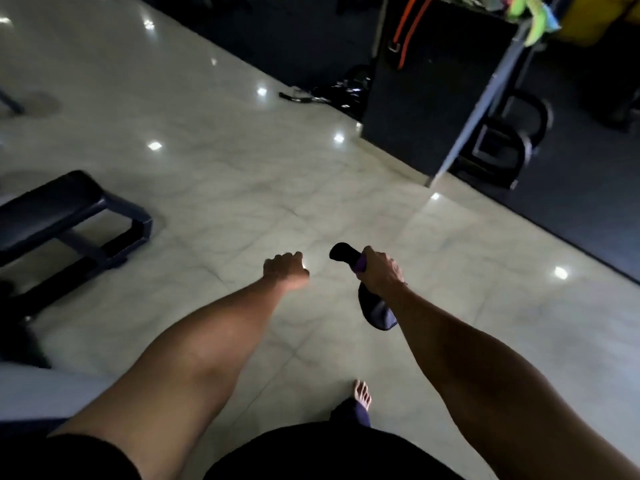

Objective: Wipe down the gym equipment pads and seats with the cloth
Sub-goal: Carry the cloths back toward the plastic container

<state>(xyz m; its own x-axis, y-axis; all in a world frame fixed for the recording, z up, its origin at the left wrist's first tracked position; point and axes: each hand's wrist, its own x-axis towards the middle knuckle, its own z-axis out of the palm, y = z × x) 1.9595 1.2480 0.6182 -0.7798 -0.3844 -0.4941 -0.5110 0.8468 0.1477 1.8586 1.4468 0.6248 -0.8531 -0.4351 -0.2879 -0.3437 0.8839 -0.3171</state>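
Beyond my bare foot (pixel 362 393) at 6 o'clock, my right hand (pixel 381 271) grips the bunched cloth (pixel 375 311) at 5, my left hand (pixel 284 270) is fisted empty at 7, so I'd turn to the bench pad (pixel 48 206) at 9 and spread the cloth flat first.

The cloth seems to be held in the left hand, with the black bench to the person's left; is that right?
Not quite: in the head view the right hand grips the cloth; the left hand holds nothing. The black bench is to the person's left.
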